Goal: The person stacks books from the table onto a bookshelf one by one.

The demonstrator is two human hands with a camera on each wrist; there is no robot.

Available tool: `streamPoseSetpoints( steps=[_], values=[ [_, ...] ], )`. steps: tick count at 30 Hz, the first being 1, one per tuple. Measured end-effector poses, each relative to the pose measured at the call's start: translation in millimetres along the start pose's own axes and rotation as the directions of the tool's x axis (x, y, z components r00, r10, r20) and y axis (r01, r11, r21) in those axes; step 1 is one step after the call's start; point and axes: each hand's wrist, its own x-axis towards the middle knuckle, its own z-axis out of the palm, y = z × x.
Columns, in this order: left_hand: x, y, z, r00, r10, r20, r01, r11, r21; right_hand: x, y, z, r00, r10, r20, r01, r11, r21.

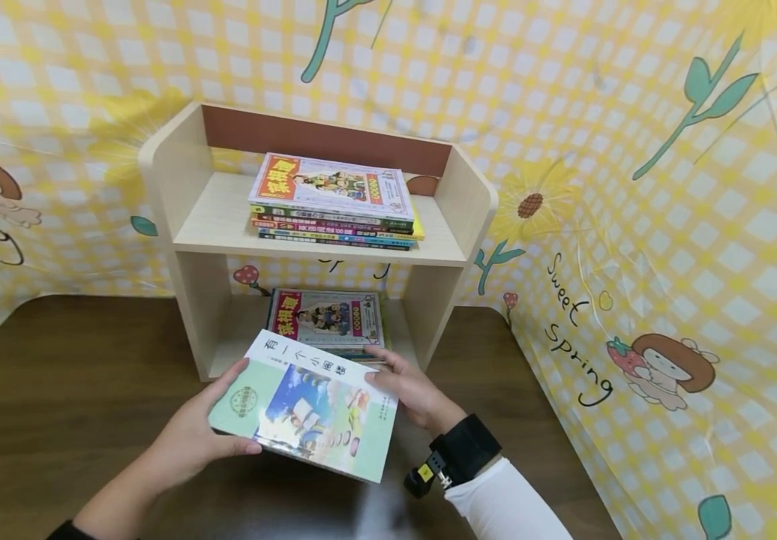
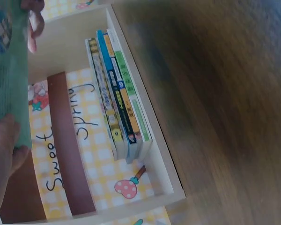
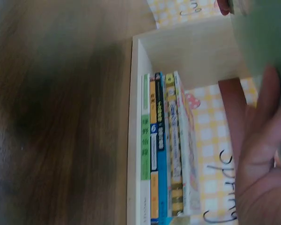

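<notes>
A pale green book (image 1: 307, 416) with a white title band and a picture of a child is held tilted in front of a small wooden shelf, cover up. My left hand (image 1: 189, 431) grips its left edge, thumb near the lower corner. At the upper right edge, my right hand (image 1: 412, 390) pinches the book between thumb and fingers. From below, the green back cover shows in the left wrist view, with the left hand (image 2: 2, 145) on it. Behind the book, a stack of books (image 1: 328, 319) lies on the shelf's lower level, partly hidden by it.
Another stack of several books (image 1: 334, 187) lies on the upper board of the light wooden shelf (image 1: 216, 225). The shelf stands on a dark wooden table (image 1: 78, 390). A yellow checked cloth (image 1: 631, 225) hangs behind and to the right.
</notes>
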Motion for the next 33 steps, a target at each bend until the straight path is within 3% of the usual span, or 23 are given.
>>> streamPoseSetpoints(
  steps=[5, 8, 16, 22, 27, 33],
  values=[
    [-6.3, 5.8, 6.6, 0.995, -0.081, -0.062, 0.076, 0.995, -0.065, -5.6, -3.6, 15.8, 0.976, -0.062, -0.209, 0.074, 0.996, 0.051],
    [-7.9, 7.6, 12.0, 0.99, -0.1, -0.105, 0.088, 0.99, -0.112, -11.9, -5.9, 26.9, 0.963, -0.101, -0.252, 0.123, 0.99, 0.073],
    [-11.6, 12.9, 24.1, 0.963, -0.142, -0.227, 0.11, 0.983, -0.148, -32.1, -8.3, 47.7, 0.964, -0.173, -0.202, 0.203, 0.97, 0.137],
    [-15.2, 17.7, 24.8, 0.943, -0.139, -0.301, 0.071, 0.971, -0.227, -49.1, -9.5, 55.0, 0.969, -0.226, -0.099, 0.235, 0.967, 0.098],
    [-17.7, 28.7, 23.9, 0.945, -0.109, -0.308, 0.04, 0.974, -0.221, -59.8, -14.2, 56.6, 0.953, -0.295, -0.073, 0.298, 0.954, 0.033],
    [-19.0, 47.4, 19.1, 0.951, -0.086, -0.298, 0.046, 0.989, -0.137, -71.0, -25.9, 55.1, 0.924, -0.375, -0.077, 0.363, 0.921, -0.14]
  ],
)
